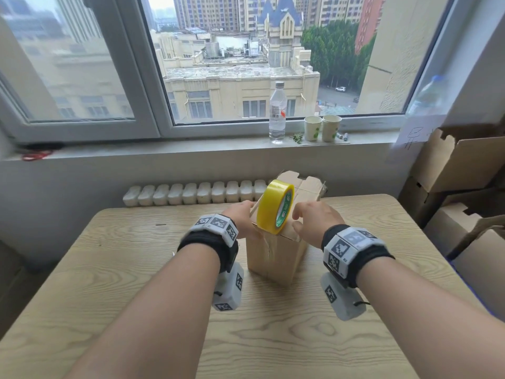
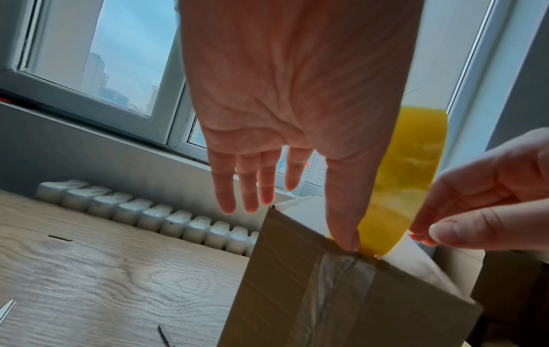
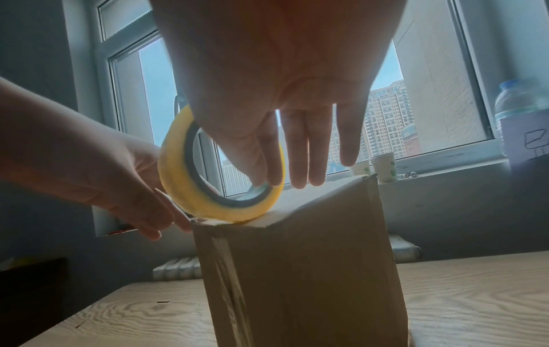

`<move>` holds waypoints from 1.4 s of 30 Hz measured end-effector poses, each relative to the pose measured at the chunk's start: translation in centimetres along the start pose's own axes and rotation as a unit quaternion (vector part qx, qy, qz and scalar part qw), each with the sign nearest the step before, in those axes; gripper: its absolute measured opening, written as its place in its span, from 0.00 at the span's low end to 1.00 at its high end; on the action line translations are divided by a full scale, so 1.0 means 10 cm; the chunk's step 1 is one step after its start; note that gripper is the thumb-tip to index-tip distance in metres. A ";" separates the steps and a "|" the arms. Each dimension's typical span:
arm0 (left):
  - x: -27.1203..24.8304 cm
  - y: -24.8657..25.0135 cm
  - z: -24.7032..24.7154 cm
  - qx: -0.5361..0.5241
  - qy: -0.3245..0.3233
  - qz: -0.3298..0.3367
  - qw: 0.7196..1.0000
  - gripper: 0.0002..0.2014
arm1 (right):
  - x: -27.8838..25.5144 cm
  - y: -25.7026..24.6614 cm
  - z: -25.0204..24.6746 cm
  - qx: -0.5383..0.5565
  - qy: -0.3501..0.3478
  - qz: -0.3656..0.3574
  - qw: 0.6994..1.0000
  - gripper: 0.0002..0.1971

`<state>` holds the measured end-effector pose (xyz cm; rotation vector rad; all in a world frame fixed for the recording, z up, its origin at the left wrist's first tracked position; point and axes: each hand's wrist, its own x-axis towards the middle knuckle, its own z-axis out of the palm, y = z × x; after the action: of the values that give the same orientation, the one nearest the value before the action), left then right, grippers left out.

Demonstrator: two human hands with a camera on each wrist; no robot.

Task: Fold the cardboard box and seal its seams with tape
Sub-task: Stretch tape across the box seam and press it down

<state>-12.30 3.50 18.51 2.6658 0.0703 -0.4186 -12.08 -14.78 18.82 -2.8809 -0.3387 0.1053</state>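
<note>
Directly ahead of both hands, the cardboard box [image 1: 276, 258] stands upright on the wooden table [image 1: 136, 310], its closed top level with the fingers. The yellow tape roll [image 1: 275, 207] stands on edge on that top, between the two hands, its lowest point at the near edge of the box. A strip of clear tape [image 2: 335, 293] runs down the box's near face below the roll, wrinkled along its length.

The left hand [image 1: 241, 218] lies just left of the roll with fingers straight and spread; the left wrist view shows its thumb [image 2: 346, 223] pressing down on the top edge of the box where the tape comes off the roll. It grips nothing.

The right hand [image 1: 314, 220] sits just right of the roll. In the right wrist view its thumb and forefinger reach into the roll's core while the remaining fingers [image 3: 315, 152] hang straight over the box top. Whether the thumb and forefinger actually pinch the roll cannot be told; the backlight from the window leaves that contact in shadow.

Flaps beyond the roll are partly hidden by it. On the windowsill beyond the hands stand a clear bottle [image 1: 277, 113] and two paper cups [image 1: 322, 128]; more cardboard boxes [image 1: 464, 165] are stacked to the right of the right hand.
</note>
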 end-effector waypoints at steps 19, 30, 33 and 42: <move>0.00 -0.46 -0.04 0.105 -0.015 0.068 0.992 0.37 | -0.33 -0.35 0.18 -0.023 0.039 0.074 0.996 0.12; 0.06 -1.10 0.16 0.130 -0.039 0.063 0.989 0.34 | -0.45 -0.65 0.59 -0.056 -0.042 0.107 0.992 0.09; 0.06 -1.40 0.17 0.122 -0.050 0.045 0.990 0.31 | -0.36 -0.81 0.77 -0.059 -0.086 0.086 0.991 0.07; -0.01 -2.42 0.20 0.088 -0.058 -0.035 0.994 0.27 | 0.08 -1.53 1.43 -0.035 -0.130 0.005 0.991 0.08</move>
<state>-15.79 24.51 6.78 2.8102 0.0948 -0.6280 -16.02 3.08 8.63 -2.9401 -0.3821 0.4815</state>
